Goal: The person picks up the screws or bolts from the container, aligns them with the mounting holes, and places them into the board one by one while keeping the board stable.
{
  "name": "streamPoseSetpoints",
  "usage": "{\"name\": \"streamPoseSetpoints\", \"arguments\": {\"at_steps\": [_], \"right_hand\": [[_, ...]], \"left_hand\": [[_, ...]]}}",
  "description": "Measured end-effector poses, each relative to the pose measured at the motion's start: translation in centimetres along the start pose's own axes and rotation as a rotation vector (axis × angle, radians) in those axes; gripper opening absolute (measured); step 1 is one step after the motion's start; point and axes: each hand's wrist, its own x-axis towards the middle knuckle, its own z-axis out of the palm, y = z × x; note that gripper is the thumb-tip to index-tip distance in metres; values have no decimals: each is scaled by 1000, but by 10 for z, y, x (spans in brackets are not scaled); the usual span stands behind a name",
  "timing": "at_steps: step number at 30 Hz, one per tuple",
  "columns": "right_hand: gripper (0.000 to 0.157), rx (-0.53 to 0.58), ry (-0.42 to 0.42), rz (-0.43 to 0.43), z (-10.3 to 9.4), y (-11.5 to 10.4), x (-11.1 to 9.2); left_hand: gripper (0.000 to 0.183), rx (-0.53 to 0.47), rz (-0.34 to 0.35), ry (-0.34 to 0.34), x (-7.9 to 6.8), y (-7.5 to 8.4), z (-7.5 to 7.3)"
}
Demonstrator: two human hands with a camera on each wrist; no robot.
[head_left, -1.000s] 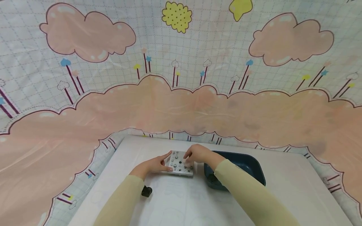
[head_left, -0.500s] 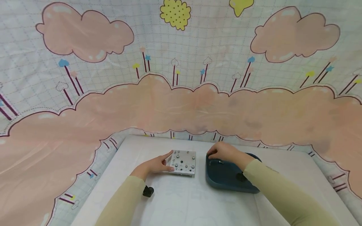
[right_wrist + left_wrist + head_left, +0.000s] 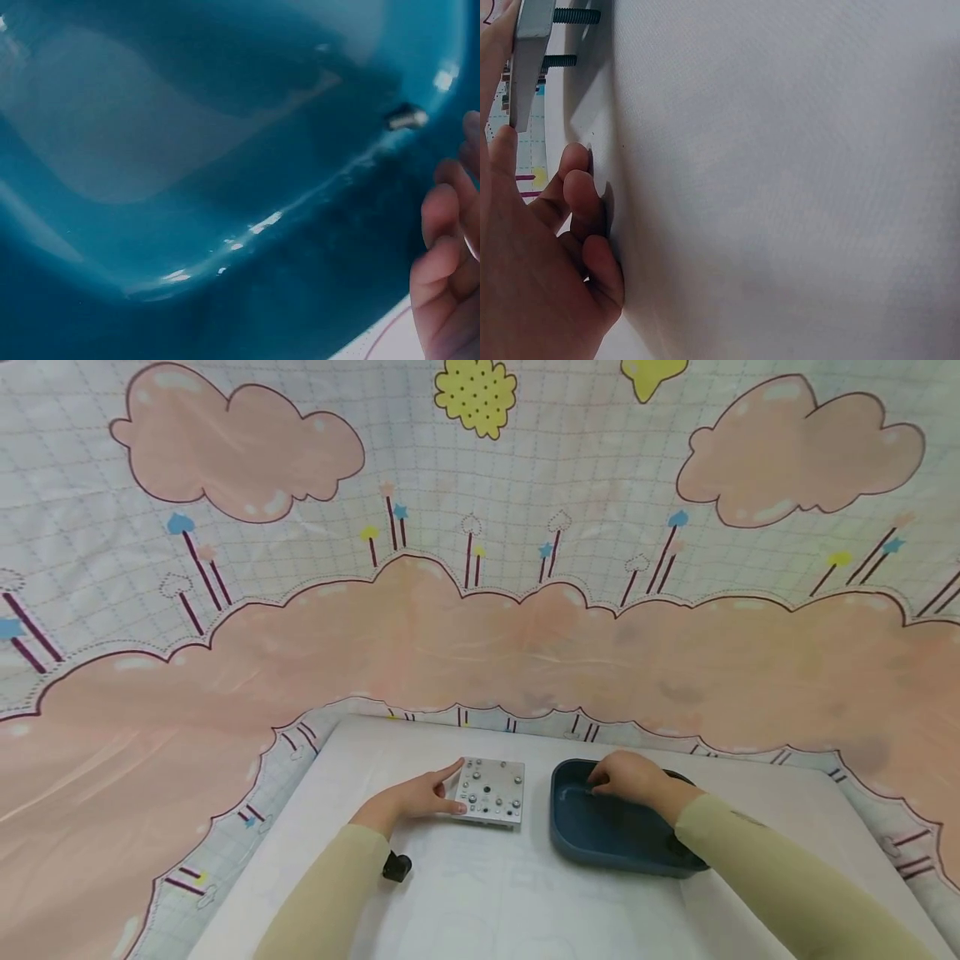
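Note:
My left hand (image 3: 412,796) grips a square silver metal plate (image 3: 504,777) by its left side, index finger at the far corner and thumb at the near one. Bolts and holes dot the plate's top. In the left wrist view the plate (image 3: 532,56) is seen edge-on, with threaded bolt ends (image 3: 577,16) sticking out underneath. My right hand (image 3: 630,777) reaches down into a dark blue tray (image 3: 558,827), fingers loosely bent. In the right wrist view a small blurred metal bolt (image 3: 407,118) shows just beside the right hand's fingers (image 3: 439,214), apart from them; the thumb is out of frame.
The tray stands right of the plate on a white-covered table (image 3: 480,902). A small black device (image 3: 397,867) shows beside my left wrist. A curtain (image 3: 480,643) printed with clouds hangs behind and around the table.
My right hand has left the plate and moved right, first to the tray's far left corner and then further in over the tray. The left hand keeps its hold on the plate.

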Motion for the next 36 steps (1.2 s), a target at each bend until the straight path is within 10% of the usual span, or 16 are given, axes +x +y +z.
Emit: {"name": "streamPoseSetpoints", "arguments": {"at_steps": [36], "right_hand": [[3, -153, -4, -18, 31, 4, 17]], "left_hand": [[97, 6, 17, 4, 4, -2, 0]]}}
